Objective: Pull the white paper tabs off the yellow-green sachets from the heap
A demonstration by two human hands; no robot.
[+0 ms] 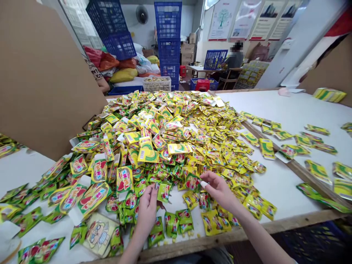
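My left hand [146, 205] pinches a small green sachet [164, 192] between thumb and fingers, just above the near side of the heap. To its right, my right hand [220, 189] has thumb and forefinger closed on the edge of a packet with a red heart print [191, 182]. Below the hands, green sachets [178, 222] lie near the table edge, and joined yellow sachets [216, 222] lie to their right. Beyond spreads a large heap of yellow-and-green printed boxes [148, 154], with loose yellow sachets [217, 135] on its right side.
A cartoon-printed pouch [99, 234] lies at the near left. A wooden strip [291, 167] divides the white table, with scattered boxes [316, 168] beyond it. A cardboard panel [35, 73] stands at left. Blue crates [168, 40] are stacked behind; a person [235, 58] sits farther back.
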